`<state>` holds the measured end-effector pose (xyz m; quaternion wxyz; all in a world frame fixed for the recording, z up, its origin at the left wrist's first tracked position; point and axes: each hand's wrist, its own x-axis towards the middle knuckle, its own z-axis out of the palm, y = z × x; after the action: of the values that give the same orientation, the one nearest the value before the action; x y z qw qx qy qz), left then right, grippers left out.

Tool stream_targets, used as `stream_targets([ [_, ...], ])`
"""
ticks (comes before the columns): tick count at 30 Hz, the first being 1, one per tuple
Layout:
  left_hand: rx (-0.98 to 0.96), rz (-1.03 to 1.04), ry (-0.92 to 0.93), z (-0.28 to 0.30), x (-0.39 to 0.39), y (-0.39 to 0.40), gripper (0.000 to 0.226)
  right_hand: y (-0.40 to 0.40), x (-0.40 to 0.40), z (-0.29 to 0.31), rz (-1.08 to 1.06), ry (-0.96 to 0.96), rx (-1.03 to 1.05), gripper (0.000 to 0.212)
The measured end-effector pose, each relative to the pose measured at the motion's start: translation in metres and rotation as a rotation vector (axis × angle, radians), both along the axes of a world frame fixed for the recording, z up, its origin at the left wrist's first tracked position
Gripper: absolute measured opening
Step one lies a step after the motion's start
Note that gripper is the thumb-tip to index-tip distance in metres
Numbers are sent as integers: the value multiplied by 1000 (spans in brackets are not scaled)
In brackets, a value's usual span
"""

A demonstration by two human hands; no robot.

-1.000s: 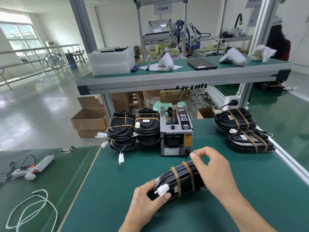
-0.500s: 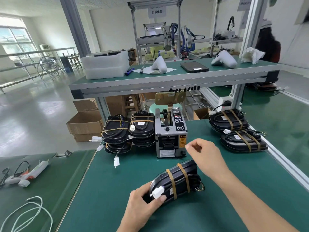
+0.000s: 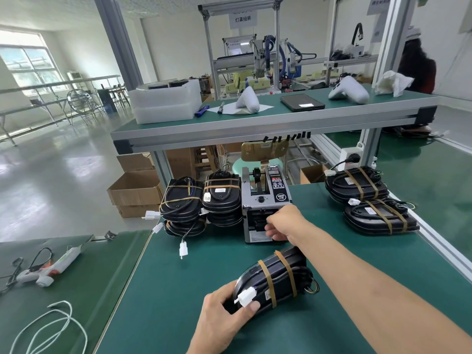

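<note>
In the head view, the black unit [image 3: 277, 278], two tape bands [image 3: 266, 279] on, is gripped by the left hand [image 3: 224, 321] on the near tabletop [image 3: 173, 290]. Fingers of the right hand [image 3: 284, 223] are curled at the outlet of the tape dispenser [image 3: 260, 199]; whether tape is pinched cannot be told. More taping seemingly remains.

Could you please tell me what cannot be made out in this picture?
Head view:
- Whether the right hand pinches tape at the outlet of the tape dispenser: its fingers hide it.
- The far end of the black bundle, gripped by the left hand: the right forearm covers it.
- The dispenser's panel labels: too small.
</note>
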<state>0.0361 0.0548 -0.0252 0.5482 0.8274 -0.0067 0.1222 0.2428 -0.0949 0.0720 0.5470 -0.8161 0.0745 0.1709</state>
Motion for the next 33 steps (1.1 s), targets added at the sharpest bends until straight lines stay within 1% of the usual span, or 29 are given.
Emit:
stream_targets([
  [5, -14, -16, 9, -1, 0, 0, 61, 6, 2, 0, -45, 45, 91, 7],
  [7, -5, -16, 14, -1, 0, 0, 55, 8, 1, -1, -74, 58, 141, 7],
  [9, -4, -14, 14, -2, 0, 0, 50, 11, 1, -3, -118, 62, 173, 2],
  [11, -16, -21, 8, -2, 0, 0, 55, 14, 1, -6, -155, 49, 175, 6],
  [14, -18, -27, 0, -2, 0, 0, 59, 16, 0, -10, -198, 33, 181, 4],
  [19, -2, -16, 10, -3, 1, 0, 54, 21, -3, -13, -281, 1, 175, 5],
  [23, 3, -10, 18, -4, 1, 1, 52, 22, -3, -12, -315, 13, 171, 4],
  [28, 5, -21, 16, -3, 1, 1, 53, 16, -9, -6, -261, 26, 185, 9],
  [31, 9, -23, 24, -2, 0, 1, 48, 8, -18, 4, -116, -34, 166, 7],
  [33, 10, -19, 30, -2, 0, 1, 46, -4, -24, 13, 22, -143, 120, 17],
])
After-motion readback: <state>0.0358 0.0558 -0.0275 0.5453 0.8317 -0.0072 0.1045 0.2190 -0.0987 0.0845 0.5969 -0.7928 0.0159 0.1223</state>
